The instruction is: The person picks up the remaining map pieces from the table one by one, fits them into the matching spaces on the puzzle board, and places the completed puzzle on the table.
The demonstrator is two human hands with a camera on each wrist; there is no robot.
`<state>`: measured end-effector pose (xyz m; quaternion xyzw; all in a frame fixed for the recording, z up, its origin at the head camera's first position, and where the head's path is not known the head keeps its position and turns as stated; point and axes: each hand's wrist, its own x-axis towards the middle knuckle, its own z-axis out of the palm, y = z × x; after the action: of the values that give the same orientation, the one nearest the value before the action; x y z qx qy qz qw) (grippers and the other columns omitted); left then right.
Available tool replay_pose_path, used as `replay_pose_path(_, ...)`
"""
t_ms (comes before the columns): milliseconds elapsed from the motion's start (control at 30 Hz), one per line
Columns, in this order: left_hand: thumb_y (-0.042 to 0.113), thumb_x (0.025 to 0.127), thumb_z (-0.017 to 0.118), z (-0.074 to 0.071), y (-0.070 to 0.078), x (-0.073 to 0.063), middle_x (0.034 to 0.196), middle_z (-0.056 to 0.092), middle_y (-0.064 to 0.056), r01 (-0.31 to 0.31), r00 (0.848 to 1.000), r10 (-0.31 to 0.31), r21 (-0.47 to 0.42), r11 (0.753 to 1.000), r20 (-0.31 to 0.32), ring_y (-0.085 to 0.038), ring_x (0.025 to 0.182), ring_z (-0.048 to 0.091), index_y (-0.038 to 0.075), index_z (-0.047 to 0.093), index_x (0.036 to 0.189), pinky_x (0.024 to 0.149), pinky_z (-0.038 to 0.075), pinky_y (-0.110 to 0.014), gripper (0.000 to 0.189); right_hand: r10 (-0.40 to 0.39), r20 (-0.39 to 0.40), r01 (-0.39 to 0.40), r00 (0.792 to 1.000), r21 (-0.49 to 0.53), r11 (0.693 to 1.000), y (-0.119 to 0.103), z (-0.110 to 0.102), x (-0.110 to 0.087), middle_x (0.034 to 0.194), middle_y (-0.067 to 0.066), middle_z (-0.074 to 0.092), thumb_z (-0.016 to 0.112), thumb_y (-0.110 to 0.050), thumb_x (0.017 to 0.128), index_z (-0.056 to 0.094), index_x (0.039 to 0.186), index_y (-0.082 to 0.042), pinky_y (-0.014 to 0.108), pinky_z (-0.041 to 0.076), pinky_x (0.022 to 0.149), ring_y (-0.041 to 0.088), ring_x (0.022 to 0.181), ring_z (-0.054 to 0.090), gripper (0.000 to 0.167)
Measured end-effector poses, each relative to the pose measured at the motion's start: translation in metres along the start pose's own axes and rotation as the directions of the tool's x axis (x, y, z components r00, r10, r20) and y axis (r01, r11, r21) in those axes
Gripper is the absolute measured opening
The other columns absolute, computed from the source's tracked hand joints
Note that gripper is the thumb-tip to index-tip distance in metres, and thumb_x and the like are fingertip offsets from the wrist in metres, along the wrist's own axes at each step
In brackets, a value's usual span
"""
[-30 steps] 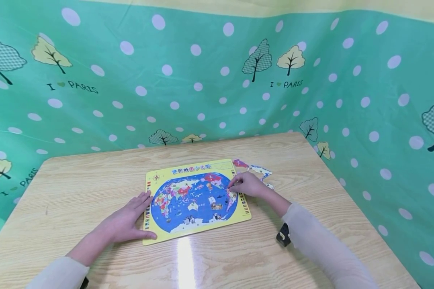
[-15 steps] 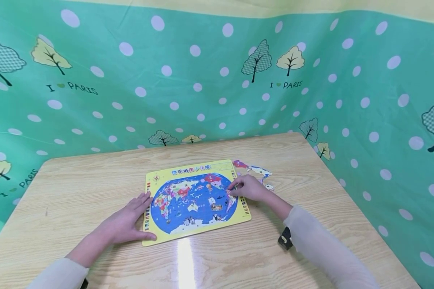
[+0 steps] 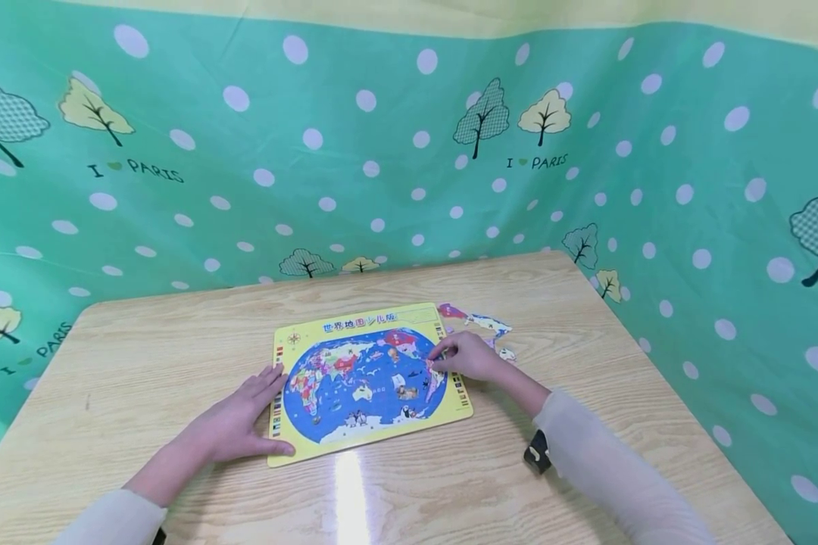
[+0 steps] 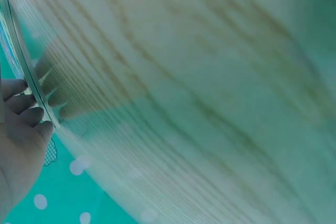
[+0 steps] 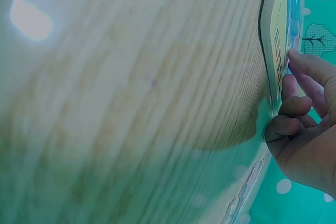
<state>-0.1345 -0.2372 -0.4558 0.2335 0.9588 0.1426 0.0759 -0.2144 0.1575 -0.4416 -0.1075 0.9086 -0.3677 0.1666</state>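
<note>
A yellow-bordered world map jigsaw puzzle (image 3: 375, 439) lies flat on the wooden table, its oval map mostly filled in. Along its left edge rests my left hand (image 3: 235, 416), fingers spread on the border and thumb at the lower left corner. My right hand (image 3: 473, 356) is at the map's right side, thumb and index finger pinching at a pink and white puzzle piece (image 3: 437, 380) around South America. The fingertips cover part of that piece. In the right wrist view, the right hand (image 5: 310, 124) has its other fingers curled at the puzzle's edge.
Several loose puzzle pieces (image 3: 488, 325) lie on the table beyond the puzzle's upper right, partly behind the right hand. A green dotted curtain (image 3: 382, 189) hangs along the table's back and right edges. Glare (image 3: 351, 492) shows on the tabletop (image 3: 177, 325) in front.
Both hands stay almost in place. The right hand's fingers shift only slightly at the same spot on the map; the head view tilts up a little.
</note>
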Motion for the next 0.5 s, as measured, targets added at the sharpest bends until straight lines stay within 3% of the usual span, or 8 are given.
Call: replay_pose_path(500,0.082,0.058,0.058,0.000,0.001,-0.001,0.152,0.025,-0.021,0.001,1.000,-0.001,-0.007,1.000,-0.013,-0.043,0.139,0.024,-0.002,0.034,0.143,0.113,0.025,-0.055,0.121,-0.031,-0.052,0.031,0.998,-0.012,0.999,-0.001,-0.012,-0.001,0.074,-0.001,0.058,0.072,-0.018,0.081,0.073,0.097,-0.013,0.019,0.037,0.051,0.011,0.061,0.045,0.017)
